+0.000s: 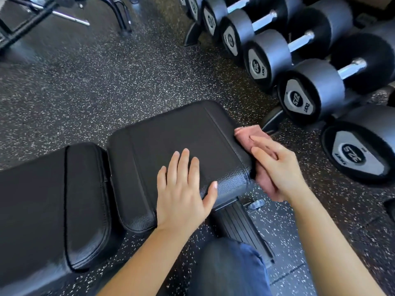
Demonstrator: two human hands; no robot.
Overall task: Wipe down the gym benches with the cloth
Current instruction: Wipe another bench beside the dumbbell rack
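Note:
A black padded gym bench (166, 133) runs from the lower left to the middle; its seat pad ends at the right, its back pad (42, 199) lies to the left. My left hand (183, 189) rests flat on the seat pad, fingers spread, holding nothing. My right hand (277, 167) presses a pink cloth (245, 137) against the right end face of the seat pad. The cloth is folded and partly hidden under my fingers and palm.
A rack of black dumbbells (310, 90) stands close on the right, just beyond the bench end. The bench's metal frame and foot (241, 227) show under the seat. Another bench frame (42, 16) stands at the top left. My knee in blue trousers (230, 268) is below.

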